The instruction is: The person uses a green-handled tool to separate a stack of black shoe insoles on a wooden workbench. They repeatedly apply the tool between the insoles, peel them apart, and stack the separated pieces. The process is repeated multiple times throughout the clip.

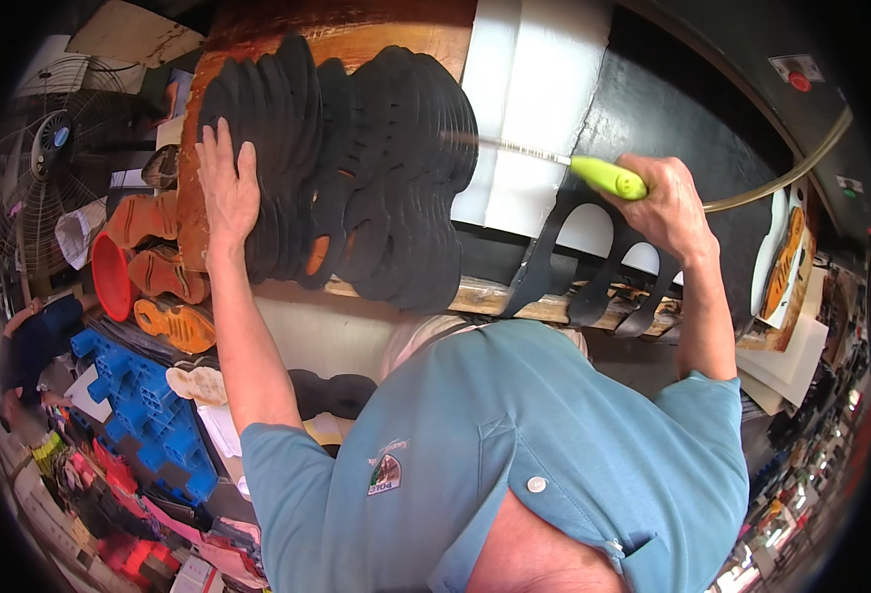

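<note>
Black sole-shaped sheets (396,148) lie overlapped in several fanned rows on the left part of the bench. My left hand (228,188) rests against the leftmost row, fingers stretched and fairly flat. Closed around a lime-green handle, my right hand (667,203) holds a tool with a long thin metal shaft (608,178). Its shaft points left over the right-hand row, and its tip is blurred, so I cannot tell whether it touches the sheets. A yellowish hose (781,178) runs up and right from behind this hand; whether it joins the tool is hidden.
White sheets (539,89) and a black sheet (672,109) lie right of the rows. Black cut-out strips (593,292) hang over the bench's front edge (485,296). At left are orange-brown sole-shaped pieces (173,326), a red bowl-like container (112,277), blue plastic crates (149,410) and a fan (52,133).
</note>
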`<state>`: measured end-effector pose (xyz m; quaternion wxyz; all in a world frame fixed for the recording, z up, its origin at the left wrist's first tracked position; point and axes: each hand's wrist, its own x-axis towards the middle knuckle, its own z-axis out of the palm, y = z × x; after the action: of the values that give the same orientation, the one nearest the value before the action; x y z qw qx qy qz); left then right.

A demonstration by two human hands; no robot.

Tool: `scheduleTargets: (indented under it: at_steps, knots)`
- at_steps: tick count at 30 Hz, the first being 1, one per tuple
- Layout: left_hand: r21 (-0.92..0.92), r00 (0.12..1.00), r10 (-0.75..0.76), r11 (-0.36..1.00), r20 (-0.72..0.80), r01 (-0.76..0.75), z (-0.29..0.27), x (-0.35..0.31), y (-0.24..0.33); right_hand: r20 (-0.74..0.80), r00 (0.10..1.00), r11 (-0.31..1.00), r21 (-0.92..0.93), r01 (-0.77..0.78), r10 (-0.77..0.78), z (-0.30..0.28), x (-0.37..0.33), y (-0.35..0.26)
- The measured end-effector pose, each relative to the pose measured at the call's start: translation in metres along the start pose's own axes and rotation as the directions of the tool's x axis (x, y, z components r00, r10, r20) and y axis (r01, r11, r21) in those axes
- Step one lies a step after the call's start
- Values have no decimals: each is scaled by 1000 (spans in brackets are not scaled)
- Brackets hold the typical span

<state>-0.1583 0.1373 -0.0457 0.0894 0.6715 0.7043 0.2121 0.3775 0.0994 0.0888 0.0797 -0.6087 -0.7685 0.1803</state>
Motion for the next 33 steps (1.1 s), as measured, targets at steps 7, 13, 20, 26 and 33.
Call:
scheduleTargets:
  at_steps: [7, 13, 20, 26, 33]
  knots:
    - [-37, 999, 22, 999, -23, -23, -1, 0, 0, 32, 996, 995, 64, 81, -83, -5, -6, 18]
    - [-20, 1000, -9, 1000, -3, 9, 0, 2, 1, 89, 993, 991, 119, 65, -76, -13, -6, 21]
    - [-4, 1000, 5, 1000, -17, -5, 1, 1, -4, 73, 992, 991, 95, 98, -105, -6, -4, 19]
    - [4, 999, 25, 1000, -24, -25, 1, 1, -5, 127, 978, 985, 77, 155, -164, 0, -2, 13]
    - [15, 1000, 11, 1000, -14, -11, 1, 1, -7, 168, 984, 988, 154, 29, -55, -23, -6, 17]
